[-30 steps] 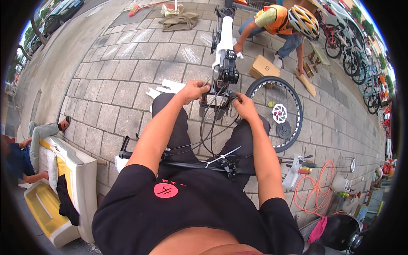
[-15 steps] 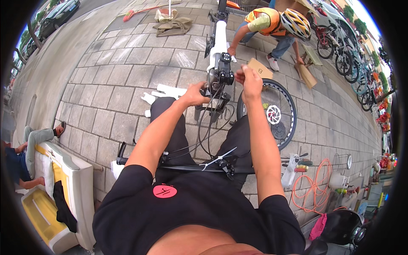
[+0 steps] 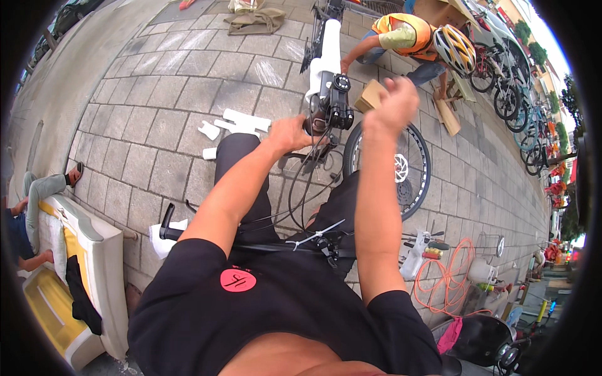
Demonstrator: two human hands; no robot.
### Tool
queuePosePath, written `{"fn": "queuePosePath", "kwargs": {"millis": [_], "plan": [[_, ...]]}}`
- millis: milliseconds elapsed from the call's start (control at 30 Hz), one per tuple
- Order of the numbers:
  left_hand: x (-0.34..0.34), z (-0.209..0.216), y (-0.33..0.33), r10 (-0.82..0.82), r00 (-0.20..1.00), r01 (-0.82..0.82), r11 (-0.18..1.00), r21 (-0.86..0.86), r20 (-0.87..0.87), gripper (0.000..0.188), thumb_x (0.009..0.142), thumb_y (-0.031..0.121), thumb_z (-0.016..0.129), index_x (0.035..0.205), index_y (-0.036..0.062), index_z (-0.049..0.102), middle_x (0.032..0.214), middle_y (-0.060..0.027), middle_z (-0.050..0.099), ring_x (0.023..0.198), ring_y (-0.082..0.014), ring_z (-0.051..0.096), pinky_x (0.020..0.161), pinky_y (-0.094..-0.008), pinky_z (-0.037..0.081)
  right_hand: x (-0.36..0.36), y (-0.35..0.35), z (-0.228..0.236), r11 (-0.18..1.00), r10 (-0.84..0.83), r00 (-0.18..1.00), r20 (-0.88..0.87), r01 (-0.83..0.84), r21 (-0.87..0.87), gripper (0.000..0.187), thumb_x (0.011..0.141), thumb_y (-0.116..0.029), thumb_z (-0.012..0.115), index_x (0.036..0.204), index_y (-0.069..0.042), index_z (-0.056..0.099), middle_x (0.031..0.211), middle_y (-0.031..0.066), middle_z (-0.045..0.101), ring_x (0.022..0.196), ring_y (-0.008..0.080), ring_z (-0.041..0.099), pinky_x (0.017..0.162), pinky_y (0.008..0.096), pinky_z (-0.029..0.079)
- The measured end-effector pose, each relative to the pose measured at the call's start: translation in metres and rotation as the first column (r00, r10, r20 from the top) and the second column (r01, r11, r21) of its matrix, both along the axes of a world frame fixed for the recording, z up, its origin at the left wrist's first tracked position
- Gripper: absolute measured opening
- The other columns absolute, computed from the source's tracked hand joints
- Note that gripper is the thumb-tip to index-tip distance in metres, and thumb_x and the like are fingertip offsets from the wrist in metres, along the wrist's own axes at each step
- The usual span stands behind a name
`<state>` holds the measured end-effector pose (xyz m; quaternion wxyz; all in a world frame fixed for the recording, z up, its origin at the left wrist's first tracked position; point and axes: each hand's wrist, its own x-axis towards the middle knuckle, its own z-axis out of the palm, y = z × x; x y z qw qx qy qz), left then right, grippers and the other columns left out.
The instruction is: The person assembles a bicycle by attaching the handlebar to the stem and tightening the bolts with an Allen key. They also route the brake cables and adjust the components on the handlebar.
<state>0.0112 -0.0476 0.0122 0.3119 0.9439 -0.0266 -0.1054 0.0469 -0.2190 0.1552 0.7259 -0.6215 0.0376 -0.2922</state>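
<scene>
A bicycle frame stands in front of me, its tube wrapped in white padding (image 3: 330, 47). Its black stem (image 3: 336, 106) faces me. My left hand (image 3: 290, 133) is closed around the dark fork (image 3: 318, 123) just below the stem. My right hand (image 3: 394, 108) is raised to the right of the stem, apart from it, blurred by motion with its fingers bent; whether it holds anything does not show. The black handlebar (image 3: 263, 247) lies across my lap, joined to the bike by cables (image 3: 293, 188), with a white tie on it.
A loose wheel (image 3: 421, 182) lies right of my knee. Beyond it a person in an orange vest and helmet (image 3: 454, 49) bends over cardboard (image 3: 446, 113). White padding pieces (image 3: 248, 120) lie left. Tools (image 3: 433, 247) and an orange hose (image 3: 444, 285) lie right; a seat (image 3: 106, 263) stands left.
My right hand has moved up and right, away from the stem. My left hand stays at the fork. The view has shifted slightly.
</scene>
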Motion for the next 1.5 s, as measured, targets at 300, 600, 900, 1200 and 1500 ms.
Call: {"fn": "queuePosePath", "kwargs": {"millis": [300,600,900,1200,1500], "plan": [[-0.001,0.004,0.001,0.009,0.999,-0.008,1.0,-0.027,0.04,0.101,0.06,0.092,0.071,0.107,0.0031,0.07,0.099,-0.0211,0.076,0.101,-0.0366,0.073,0.089,-0.0452,0.055,0.002,-0.016,0.017,0.945,-0.123,0.992,0.026,0.11,0.308,0.024,0.097,-0.017,0.059,0.117,-0.004,0.057,0.102,0.0053,0.064,0.095,0.0152,0.063,0.083,0.0324,0.048],[0.0,-0.002,0.004,0.017,0.999,-0.017,1.0,-0.022,0.029,0.1,0.06,0.09,0.072,0.106,0.0012,0.07,0.098,-0.0217,0.076,0.1,-0.0382,0.073,0.09,-0.047,0.055,0.0,-0.024,0.002,0.923,-0.038,0.999,-0.014,0.041,0.384,0.02,0.094,-0.01,0.055,0.113,-0.002,0.056,0.091,0.0053,0.059,0.078,0.0126,0.06,0.065,0.0257,0.048],[0.003,-0.034,0.032,-0.095,0.995,0.091,0.942,-0.324,0.003,0.073,0.066,0.034,0.094,0.121,-0.0038,0.064,0.103,-0.0171,0.072,0.094,-0.0262,0.069,0.088,-0.0377,0.055,-0.014,-0.083,-0.141,0.713,0.23,0.808,-0.542,-0.519,-0.471,0.04,0.09,-0.013,0.065,0.128,0.002,0.065,0.1,0.0113,0.073,0.088,0.0194,0.07,0.079,0.0334,0.055],[-0.029,-0.01,0.049,-0.003,0.996,-0.05,0.82,-0.57,-0.093,0.044,0.085,0.009,0.08,0.127,-0.0015,0.069,0.089,-0.0052,0.074,0.074,-0.0107,0.065,0.072,-0.0301,0.052,-0.044,-0.079,-0.175,0.516,0.325,0.655,-0.682,-0.727,-0.453,0.064,0.089,-0.029,0.074,0.146,-0.003,0.056,0.119,0.0196,0.072,0.1,0.028,0.071,0.092,0.0375,0.054],[-0.022,-0.029,0.054,-0.043,0.999,0.049,0.822,-0.568,0.024,0.04,0.088,0.005,0.077,0.127,-0.0012,0.069,0.087,-0.0054,0.074,0.077,-0.0099,0.065,0.073,-0.03,0.052,-0.055,-0.065,-0.16,0.489,0.225,0.739,-0.635,-0.649,-0.582,0.059,0.091,-0.035,0.073,0.14,-0.005,0.061,0.108,0.0247,0.073,0.103,0.0359,0.072,0.092,0.041,0.055]]}}
